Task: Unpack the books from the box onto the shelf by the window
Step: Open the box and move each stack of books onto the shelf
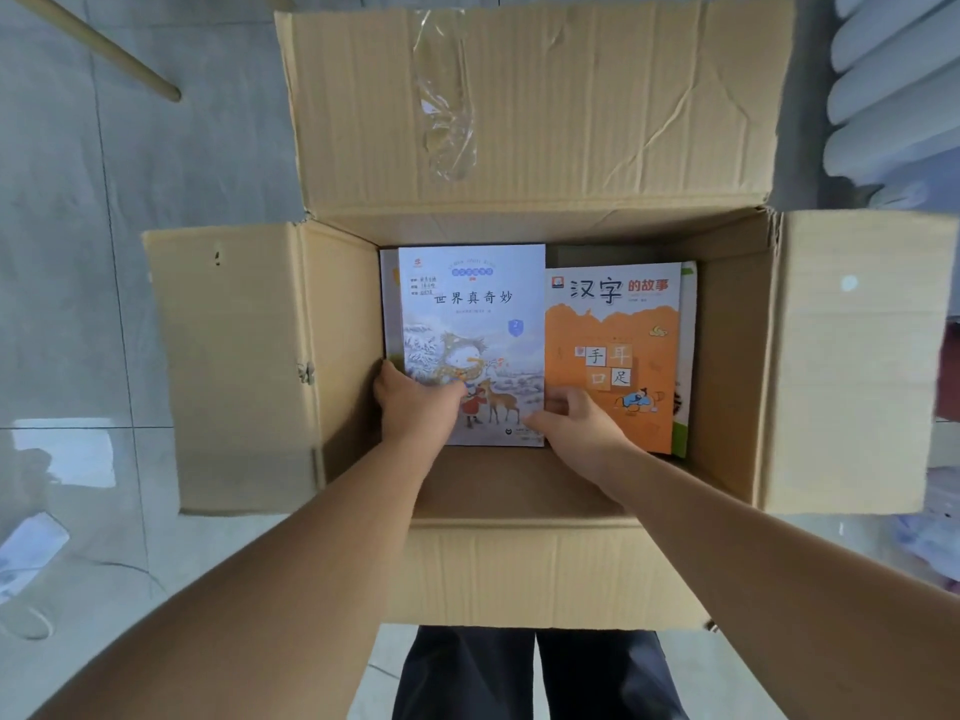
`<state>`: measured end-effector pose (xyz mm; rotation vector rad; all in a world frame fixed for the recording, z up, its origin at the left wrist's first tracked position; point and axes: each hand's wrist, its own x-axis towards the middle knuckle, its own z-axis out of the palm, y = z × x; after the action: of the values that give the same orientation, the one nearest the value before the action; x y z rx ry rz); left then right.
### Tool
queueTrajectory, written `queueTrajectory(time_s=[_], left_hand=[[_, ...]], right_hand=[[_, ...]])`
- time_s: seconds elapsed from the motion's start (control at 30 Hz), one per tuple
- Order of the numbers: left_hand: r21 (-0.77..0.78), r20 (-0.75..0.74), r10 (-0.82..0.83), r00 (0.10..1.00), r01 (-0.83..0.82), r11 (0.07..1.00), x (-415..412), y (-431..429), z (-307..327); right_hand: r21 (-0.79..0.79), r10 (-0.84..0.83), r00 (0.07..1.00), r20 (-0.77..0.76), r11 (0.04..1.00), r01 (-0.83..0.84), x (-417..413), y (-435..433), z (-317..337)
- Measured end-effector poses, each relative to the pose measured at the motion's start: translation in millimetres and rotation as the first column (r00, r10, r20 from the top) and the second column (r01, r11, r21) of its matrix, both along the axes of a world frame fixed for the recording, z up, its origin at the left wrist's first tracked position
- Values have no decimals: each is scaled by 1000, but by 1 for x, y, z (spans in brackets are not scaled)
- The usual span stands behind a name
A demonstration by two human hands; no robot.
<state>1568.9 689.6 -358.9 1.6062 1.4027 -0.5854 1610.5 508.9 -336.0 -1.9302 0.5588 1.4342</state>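
Note:
An open cardboard box (727,356) stands on the floor in front of me with its flaps spread out. Inside lie two stacks of books. On top of the left stack is a pale blue book (467,314) with a snowman and a deer on its cover. An orange book (613,345) tops the right stack. My left hand (415,402) grips the blue book's near left corner, thumb on the cover. My right hand (576,423) holds the same book at its near right edge, fingers tucked down between the two stacks.
More books lie under both top books, with a green-edged one (688,356) showing at the right. A wooden leg (104,49) crosses the tiled floor at the upper left. Pale fabric (893,85) hangs at the upper right. My legs (535,672) stand behind the box.

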Motion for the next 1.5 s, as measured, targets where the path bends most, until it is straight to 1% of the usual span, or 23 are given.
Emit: queueTrajectory(time_s=[0.03, 0.13, 0.2, 0.27, 0.33, 0.4, 0.43, 0.47, 0.6, 0.7, 0.8, 0.87, 0.93, 1.07, 1.13, 1.2, 1.3, 1.33, 1.4, 1.5], left_hand=[[-2, -23, -6, 1000, 6, 1000, 0, 4, -1], [-50, -12, -61, 998, 60, 997, -3, 18, -1], [-127, 0, -71, 997, 70, 989, -5, 26, 4], [-194, 16, -66, 998, 68, 979, -4, 31, 6], [-237, 29, -20, 999, 26, 971, 0, 27, 8], [-239, 4, 15, 1000, -14, 971, 3, 23, 8], [-237, -32, 30, 999, -37, 971, 2, 23, 3], [-214, -41, 25, 999, -33, 976, 1, 22, -1], [-88, 13, -127, 992, 128, 988, -12, 20, -4], [-81, 70, -68, 995, 74, 994, -17, 17, -3], [-76, 167, -14, 986, 27, 997, -14, 15, -5], [-111, 202, 82, 976, -60, 992, -11, 13, -2], [-192, 198, 159, 967, -121, 974, -8, 14, 2], [-264, 246, 117, 962, -49, 963, 1, 18, 11], [-319, 280, 118, 953, -23, 947, 0, 21, 19], [-399, 276, 168, 946, -47, 916, -2, 23, 30], [-546, 243, 257, 935, -87, 833, -8, 28, 44], [-558, 236, 253, 938, -82, 826, -8, 29, 48], [-537, 219, 242, 945, -90, 839, -3, 31, 56], [-530, 181, 237, 954, -108, 841, 7, 27, 69]], right_hand=[[-4, 5, 1000, 5, 1000, -5, 1, -1, -1], [-19, -6, 1000, 8, 1000, 6, 3, 0, -4], [-27, -19, 1000, 13, 999, 20, 2, 0, -4], [-26, -29, 999, 16, 999, 30, 0, 1, -4], [-17, -29, 999, 16, 999, 29, -2, 2, -4], [-12, -38, 999, 15, 999, 38, -2, 4, -5], [-9, -37, 999, 17, 999, 37, -2, 4, -5], [-6, -33, 999, 18, 999, 33, -2, 4, -6], [15, -34, 999, -5, 999, 34, 0, -1, -9], [31, -29, 1000, 3, 999, 29, -4, -3, -11], [43, -27, 1000, 14, 999, 26, -4, -4, -12], [49, -20, 999, 26, 999, 19, -3, -4, -12], [55, -28, 999, 30, 998, 26, -4, -4, -10], [68, -14, 999, 47, 998, 11, -5, -5, -8], [69, -62, 997, 54, 996, 59, -1, -4, -5], [141, -166, 986, 35, 977, 159, 3, -3, -2], [210, -256, 965, -48, 942, 260, 5, -8, 5], [235, -266, 961, -72, 932, 275, 5, -13, 7], [288, -275, 959, -73, 914, 285, 5, -21, 15], [362, -363, 926, -98, 854, 373, 4, -23, 28]])
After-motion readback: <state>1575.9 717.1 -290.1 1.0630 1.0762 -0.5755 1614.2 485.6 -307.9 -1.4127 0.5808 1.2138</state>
